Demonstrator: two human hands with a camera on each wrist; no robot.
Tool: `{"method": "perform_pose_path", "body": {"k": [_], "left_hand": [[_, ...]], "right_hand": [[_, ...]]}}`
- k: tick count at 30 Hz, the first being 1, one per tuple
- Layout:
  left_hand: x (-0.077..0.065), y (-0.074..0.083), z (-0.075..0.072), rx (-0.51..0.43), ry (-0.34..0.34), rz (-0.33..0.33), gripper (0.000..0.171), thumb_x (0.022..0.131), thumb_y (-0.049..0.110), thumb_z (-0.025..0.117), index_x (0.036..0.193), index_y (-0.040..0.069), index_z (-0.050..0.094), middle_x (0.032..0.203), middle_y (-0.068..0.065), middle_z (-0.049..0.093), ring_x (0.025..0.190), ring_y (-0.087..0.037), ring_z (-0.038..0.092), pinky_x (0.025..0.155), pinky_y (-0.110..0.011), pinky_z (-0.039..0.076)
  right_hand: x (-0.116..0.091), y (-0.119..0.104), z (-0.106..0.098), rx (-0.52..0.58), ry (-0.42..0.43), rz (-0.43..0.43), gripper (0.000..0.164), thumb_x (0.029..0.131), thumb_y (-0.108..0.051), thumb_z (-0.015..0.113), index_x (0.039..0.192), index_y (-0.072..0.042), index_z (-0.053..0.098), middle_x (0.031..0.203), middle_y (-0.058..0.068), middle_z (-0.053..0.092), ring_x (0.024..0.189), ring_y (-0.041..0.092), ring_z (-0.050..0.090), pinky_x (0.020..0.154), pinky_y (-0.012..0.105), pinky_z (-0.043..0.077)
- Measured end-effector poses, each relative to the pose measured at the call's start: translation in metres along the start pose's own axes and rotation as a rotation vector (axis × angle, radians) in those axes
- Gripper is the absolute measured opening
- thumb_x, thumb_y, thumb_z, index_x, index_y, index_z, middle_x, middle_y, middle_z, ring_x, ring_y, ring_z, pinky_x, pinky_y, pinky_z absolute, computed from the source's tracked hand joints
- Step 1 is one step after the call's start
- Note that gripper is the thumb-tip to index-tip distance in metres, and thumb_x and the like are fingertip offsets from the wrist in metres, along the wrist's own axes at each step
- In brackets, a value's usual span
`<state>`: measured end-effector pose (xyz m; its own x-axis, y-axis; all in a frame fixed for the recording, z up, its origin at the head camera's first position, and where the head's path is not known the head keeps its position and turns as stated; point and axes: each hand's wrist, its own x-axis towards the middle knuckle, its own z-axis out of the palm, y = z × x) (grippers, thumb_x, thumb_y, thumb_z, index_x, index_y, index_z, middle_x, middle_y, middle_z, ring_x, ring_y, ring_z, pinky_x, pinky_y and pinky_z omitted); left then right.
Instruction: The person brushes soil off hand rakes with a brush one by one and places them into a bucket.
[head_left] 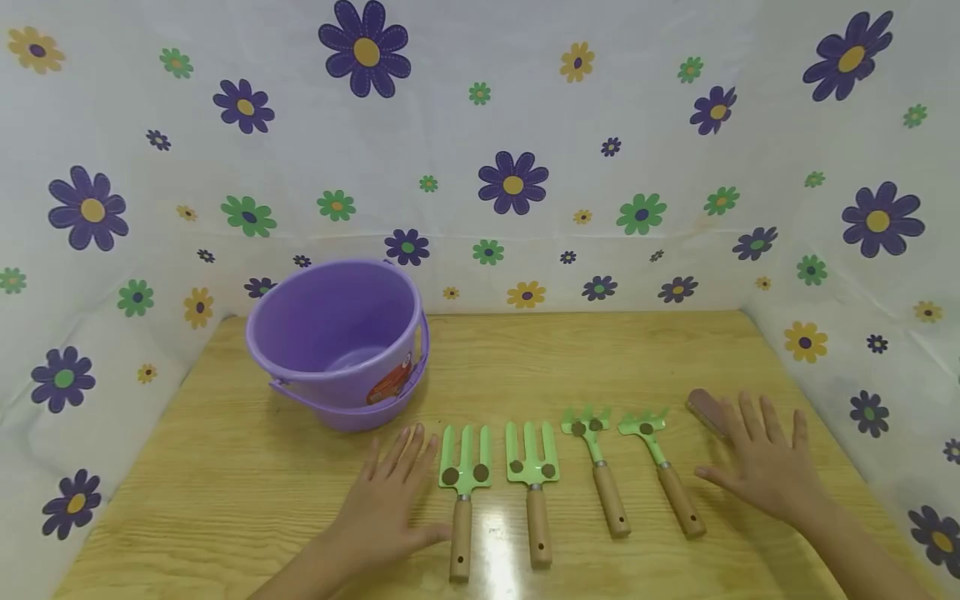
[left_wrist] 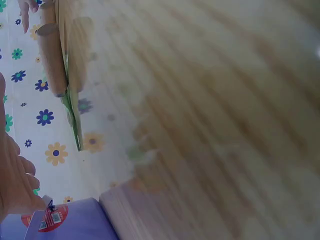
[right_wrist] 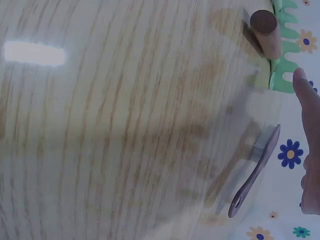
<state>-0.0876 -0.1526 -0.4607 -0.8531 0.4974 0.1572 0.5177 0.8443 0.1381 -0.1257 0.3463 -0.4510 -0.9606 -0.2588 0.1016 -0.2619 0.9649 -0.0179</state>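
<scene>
green, three-pronged and wooden-handled, a fork (head_left: 464, 488) lies just beside your parted left fingers (head_left: 408, 452). your right fingers (head_left: 771, 421), spread too, are near a slim-handled brush (head_left: 706, 410).

On the light brown wooden bench (head_left: 525, 358), a round purple plastic bucket (head_left: 341, 392) stands at the back left, with a white flowery cloth (head_left: 420, 125) behind the bench and along both sides. In front, left to right, lie a first green wood-handled fork (head_left: 463, 481), a second green wood-handled fork (head_left: 533, 475), a first green wood-handled rake (head_left: 611, 497) and a second green wood-handled rake (head_left: 680, 497), handles toward the person. The left hand (head_left: 388, 504) is left of the forks, and the right hand (head_left: 772, 471) is right of the rakes, near a brown brush (head_left: 705, 411).
</scene>
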Motion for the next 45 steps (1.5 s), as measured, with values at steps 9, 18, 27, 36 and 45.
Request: {"method": "perform_pose_path", "body": {"k": [9,18,27,36,45], "left_hand": [[0.000,0.010,0.004,0.000,-0.001,0.005,0.099,0.079,0.072,0.051,0.147,0.004,0.026,0.150,-0.023,0.027,0.137,-0.038,0.030,0.110,-0.060,0.024],[-0.007,0.023,0.003,-0.068,-0.081,-0.019,0.095,0.081,0.069,0.052,0.146,0.004,0.030,0.143,-0.025,0.039,0.125,-0.041,0.045,0.101,-0.058,0.039],[-0.010,0.032,0.009,-0.064,-0.089,-0.057,0.099,0.079,0.075,0.049,0.139,-0.004,0.037,0.123,-0.019,0.056,0.108,-0.033,0.056,0.085,-0.047,0.050],[0.003,0.041,0.011,-0.064,-0.121,-0.153,0.075,0.080,0.072,0.050,0.095,-0.001,0.060,0.084,-0.009,0.061,0.073,-0.024,0.059,0.058,-0.035,0.047],[0.017,0.049,0.017,-0.147,-0.227,-0.261,0.063,0.080,0.069,0.052,0.077,0.006,0.056,0.064,-0.002,0.053,0.056,-0.019,0.054,0.042,-0.032,0.040]], "right_hand": [[0.002,0.006,0.002,0.039,-0.047,0.042,0.099,0.085,-0.063,0.054,0.146,0.005,0.016,0.145,0.036,0.022,0.131,0.053,0.024,0.103,0.074,0.007],[0.002,0.016,0.008,0.040,-0.032,0.059,0.095,0.087,-0.061,0.054,0.144,0.007,0.019,0.143,0.037,0.027,0.127,0.055,0.028,0.099,0.075,0.018],[0.008,0.022,0.011,0.016,-0.061,0.065,0.092,0.090,-0.060,0.049,0.142,0.010,0.023,0.139,0.037,0.033,0.124,0.054,0.034,0.099,0.073,0.021],[0.013,0.025,0.011,0.048,-0.069,0.131,0.081,0.090,-0.058,0.051,0.121,0.016,0.048,0.109,0.038,0.056,0.094,0.054,0.055,0.071,0.061,0.048],[0.014,0.030,0.014,0.121,-0.115,0.199,0.083,0.091,-0.058,0.050,0.115,0.021,0.046,0.104,0.042,0.055,0.090,0.056,0.054,0.065,0.057,0.049]]}}
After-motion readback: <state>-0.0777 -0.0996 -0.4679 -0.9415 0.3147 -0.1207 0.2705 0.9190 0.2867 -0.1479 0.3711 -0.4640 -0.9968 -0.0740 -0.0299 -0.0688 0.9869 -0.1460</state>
